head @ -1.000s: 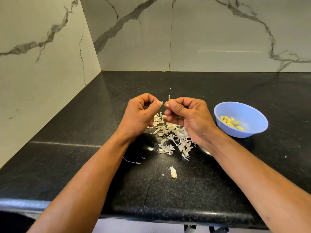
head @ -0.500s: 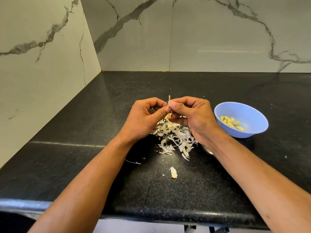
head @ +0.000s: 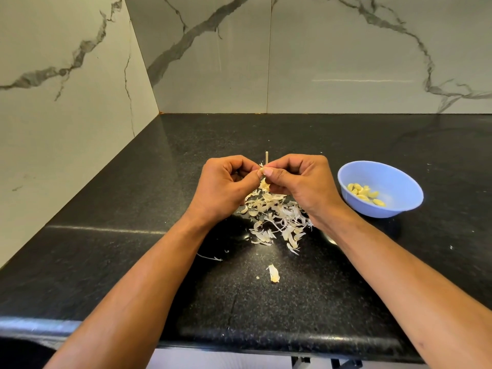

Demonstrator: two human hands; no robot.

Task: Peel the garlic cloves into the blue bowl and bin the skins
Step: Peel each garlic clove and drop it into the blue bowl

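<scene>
Since a moment ago the two hands have closed together again. The left hand (head: 226,186) and right hand (head: 300,182) meet thumb to thumb, both pinching a garlic piece (head: 265,182) with an upright stem (head: 266,159) — above the heap of skins (head: 277,219). At three o'clock from the hands, the blue bowl (head: 399,182) holds peeled cloves (head: 366,194). At six o'clock from the heap, one stray skin (head: 273,273) lies on the black counter (head: 106,249).

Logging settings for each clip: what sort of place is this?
Most likely a home kitchen: a black granite countertop in a corner of marble-look wall tiles, with garlic skins and a blue bowl of peeled cloves.
</scene>
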